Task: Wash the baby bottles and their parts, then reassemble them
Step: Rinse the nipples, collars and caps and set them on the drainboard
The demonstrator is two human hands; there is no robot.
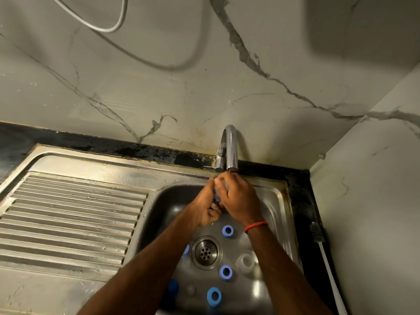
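Observation:
Both my hands meet under the tap spout [231, 151] at the back of the sink basin [280, 214]. My left hand [208, 206] and my right hand [238, 198] both grip a clear baby bottle part with a blue bit [217, 199], mostly hidden between the fingers. On the basin floor lie several blue screw rings [228, 231] [226, 272] [213, 296], a clear cap [245, 263] and a clear teat [190, 290], around the drain [206, 252]. More blue pieces [173, 288] are half hidden under my left forearm.
A ribbed steel draining board [75, 214] stretches left of the basin. A marble wall stands behind and to the right. A white cable with a grey plug [317, 235] lies on the dark counter strip right of the sink. A grey hose [118, 21] hangs on the wall.

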